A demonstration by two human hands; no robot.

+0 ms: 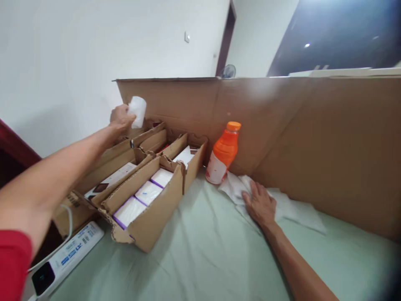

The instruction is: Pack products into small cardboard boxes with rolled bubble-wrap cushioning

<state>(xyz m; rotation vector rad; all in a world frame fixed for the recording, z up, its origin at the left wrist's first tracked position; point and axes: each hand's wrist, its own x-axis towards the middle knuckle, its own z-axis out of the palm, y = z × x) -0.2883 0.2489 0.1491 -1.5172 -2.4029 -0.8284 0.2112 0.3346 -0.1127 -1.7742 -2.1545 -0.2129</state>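
Red-sleeved left arm [59, 175] reaches forward from nearest the camera; the left hand [120, 118] is raised, fingers curled around a smooth white cylinder [139, 109], blurred, possibly a paper roll. Below those fingers sit open brown cardboard trays [159, 221]. The right hand [261, 205] lies palm-down, fingers extended, unclenched, on crumpled white tissue-like sheets [300, 213]; left of them stands an orange plastic bottle with a white label [225, 148].

No text could be read. Blue print [69, 257] on long white object [89, 235] was blurred; label [216, 168] on orange bottle [226, 146] likewise.
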